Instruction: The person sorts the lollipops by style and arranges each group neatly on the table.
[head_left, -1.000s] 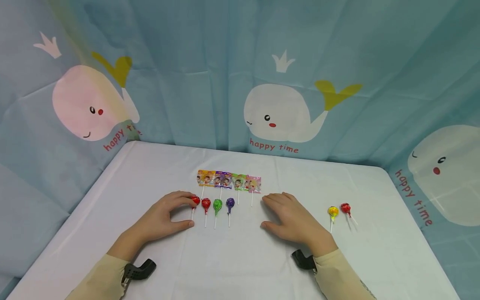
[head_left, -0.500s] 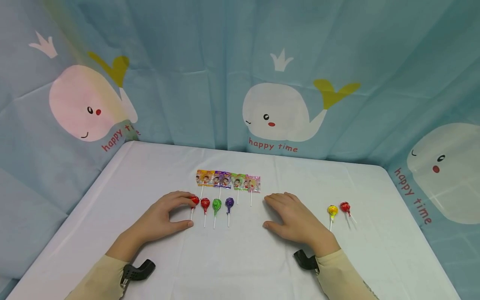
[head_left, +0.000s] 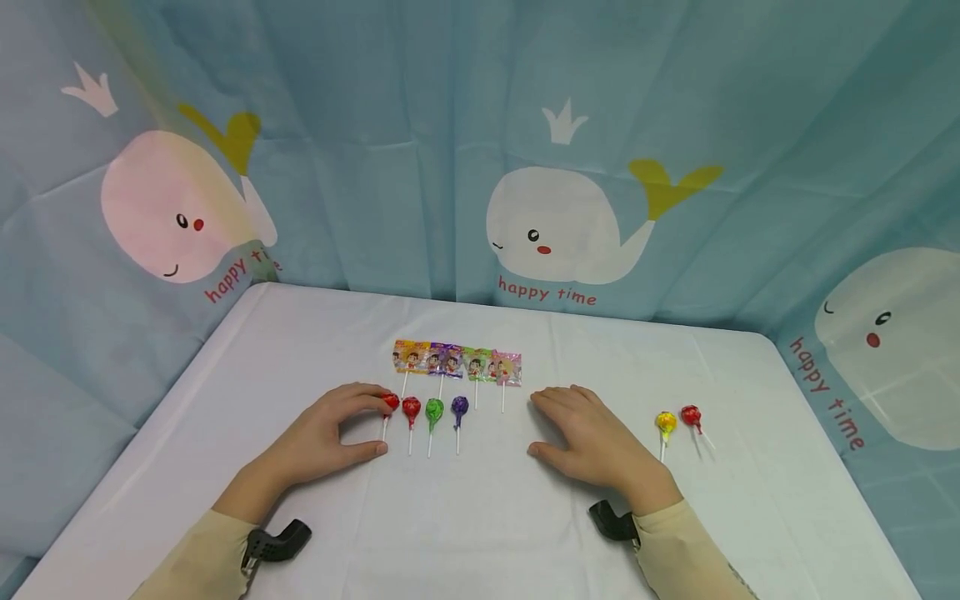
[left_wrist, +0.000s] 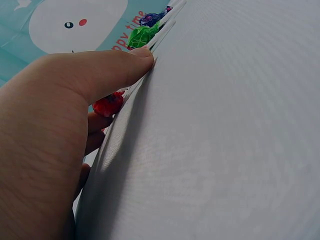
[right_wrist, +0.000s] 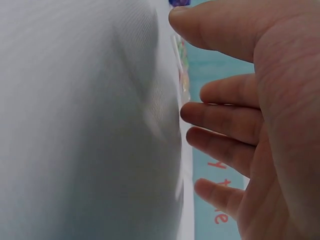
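Observation:
My left hand [head_left: 333,433] rests on the table at the left end of a row of lollipops. Its fingertips touch the head of the leftmost red lollipop [head_left: 390,402], while the thumb lies by the end of its stick. Along the row come a second red lollipop [head_left: 411,408], a green lollipop [head_left: 434,411] and a purple lollipop [head_left: 460,406]. In the left wrist view a red lollipop [left_wrist: 108,104] shows between thumb and fingers. My right hand [head_left: 588,437], fingers spread and relaxed, holds nothing; it lies right of the row, nearest the pink-wrapped lollipop [head_left: 507,369].
Behind the row lie flat-wrapped lollipops: orange [head_left: 411,357], purple [head_left: 446,360] and green [head_left: 478,364]. A yellow lollipop [head_left: 666,422] and another red lollipop [head_left: 691,415] lie farther right on the white tablecloth [head_left: 465,533]. A blue curtain [head_left: 390,208] stands behind and at both sides.
My right hand has shifted slightly to the right, away from the row. The left hand and the lollipops stay where they were.

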